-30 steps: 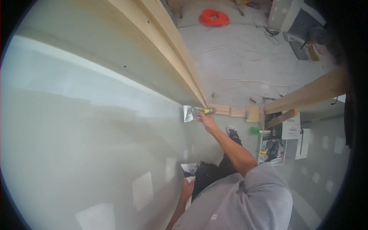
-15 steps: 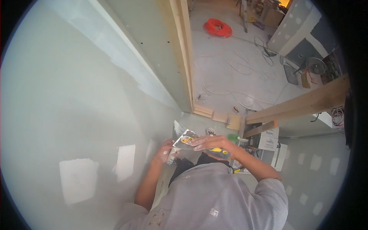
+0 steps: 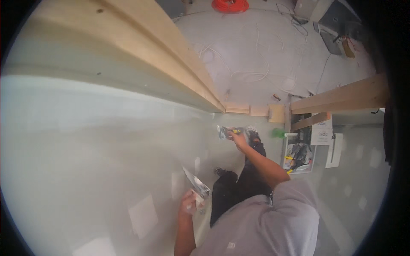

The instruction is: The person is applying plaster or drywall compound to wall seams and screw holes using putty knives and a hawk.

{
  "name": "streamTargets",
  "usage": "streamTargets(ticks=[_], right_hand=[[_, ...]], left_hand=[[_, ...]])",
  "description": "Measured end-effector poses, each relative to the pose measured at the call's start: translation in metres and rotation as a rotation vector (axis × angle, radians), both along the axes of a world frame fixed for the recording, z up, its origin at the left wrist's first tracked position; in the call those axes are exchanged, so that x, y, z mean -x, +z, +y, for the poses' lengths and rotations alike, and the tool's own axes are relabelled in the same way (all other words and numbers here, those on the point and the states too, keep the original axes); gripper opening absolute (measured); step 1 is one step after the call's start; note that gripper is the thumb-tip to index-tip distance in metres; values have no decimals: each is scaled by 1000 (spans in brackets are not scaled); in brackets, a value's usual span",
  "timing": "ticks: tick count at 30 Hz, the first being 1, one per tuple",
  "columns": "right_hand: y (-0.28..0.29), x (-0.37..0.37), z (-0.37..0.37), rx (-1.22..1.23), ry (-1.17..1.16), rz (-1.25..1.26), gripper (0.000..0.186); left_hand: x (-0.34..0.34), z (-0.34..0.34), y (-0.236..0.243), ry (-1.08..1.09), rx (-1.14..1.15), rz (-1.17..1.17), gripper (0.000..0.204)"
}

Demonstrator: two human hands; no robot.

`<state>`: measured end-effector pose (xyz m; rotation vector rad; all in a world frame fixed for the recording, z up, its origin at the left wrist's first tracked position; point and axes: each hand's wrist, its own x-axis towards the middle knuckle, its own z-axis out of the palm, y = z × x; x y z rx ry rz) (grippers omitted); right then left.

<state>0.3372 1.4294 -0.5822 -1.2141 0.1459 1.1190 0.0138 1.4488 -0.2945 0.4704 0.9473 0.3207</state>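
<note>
My right hand [image 3: 238, 138] reaches forward, closed around a putty knife [image 3: 223, 132] whose handle shows some yellow. Its blade is close to the foot of the left wall, near the base of the timber door frame; whether it touches cannot be made out. Lower and nearer to me, my left hand [image 3: 188, 202] grips a broad metal blade [image 3: 197, 183] smeared with white joint compound. The left hand's fingers wrap its grip, and the blade tilts up along the wall. The grey-green drywall [image 3: 106, 141] beside me carries white filled patches [image 3: 143, 215].
Ahead stands a doorway with a timber frame [image 3: 171, 47] and wooden blocks [image 3: 259, 110] along its base. To the right are a timber beam [image 3: 341, 97], a green bottle [image 3: 278, 133] and a tool box [image 3: 299, 160]. Beyond lie white cables [image 3: 252, 77] and a coiled orange hose [image 3: 230, 5].
My hands have parted: the right has carried the putty knife forward toward the wall's foot, while the left has dropped nearer to me with its blade. My view has tilted and shifted.
</note>
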Motion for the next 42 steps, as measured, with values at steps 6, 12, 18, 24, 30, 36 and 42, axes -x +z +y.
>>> streamTargets(ticks=[6,12,18,24,30,36,42], right_hand=[[-145,34,126,46,-321,119,28],[-200,44,185,103,-197,141,31],[-196,20,177,36,-105,161,34],[-123,23,182,-1,-34,171,33],[-76,16,176,-98,-126,164,25],[6,7,172,-180,-92,148,29],[96,6,163,-259,-90,112,29]], left_hand=[[32,-24,11,3,58,157,30],[60,-43,-9,121,130,266,25],[34,-45,-16,46,174,188,32],[46,-40,-7,-9,128,206,39],[71,-37,-11,-79,168,-81,41],[59,-45,19,-122,75,105,30],[70,-50,21,-156,40,-21,32]])
